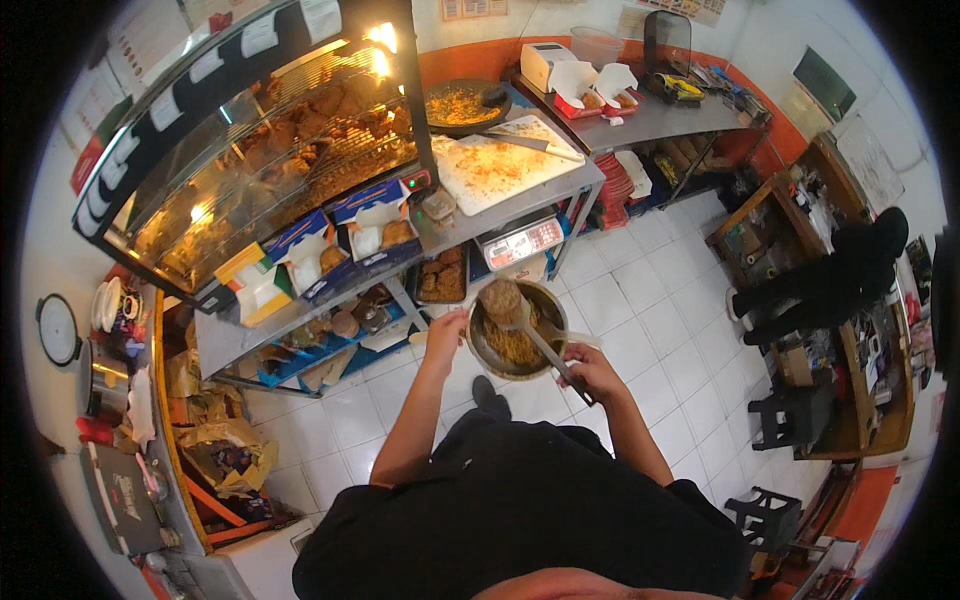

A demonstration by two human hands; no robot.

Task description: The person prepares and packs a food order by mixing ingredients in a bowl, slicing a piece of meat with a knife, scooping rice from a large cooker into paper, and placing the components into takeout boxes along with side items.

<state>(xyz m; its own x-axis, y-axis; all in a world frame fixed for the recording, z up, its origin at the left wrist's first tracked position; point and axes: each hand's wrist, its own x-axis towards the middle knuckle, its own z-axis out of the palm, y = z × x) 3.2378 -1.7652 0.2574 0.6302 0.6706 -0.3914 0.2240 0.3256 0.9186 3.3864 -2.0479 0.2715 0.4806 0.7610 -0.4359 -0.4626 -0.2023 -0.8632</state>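
Above the tiled floor is a round metal bowl (480, 352), held in front of me. Strands of yellowish-brown food (510, 341), like noodles, lie inside it. My left hand (448, 336) grips the bowl's left rim with thumb and fingers. On the other side my right hand (591, 373) closes around the dark handle of a metal ladle (541, 346) and is against the bowl's right side. The ladle's round head (501, 301), brown on top, lies over the bowl's upper left. A translucent plastic utensil (574, 337) crosses the right rim.
A lit glass food warmer (300, 142) with fried pieces stands at upper left. Open food boxes (382, 232) line the counter before it. A knife (536, 144) rests on a white cutting board (510, 169). A scale (523, 244) sits below. At right are a person (825, 277) and stools (791, 416).
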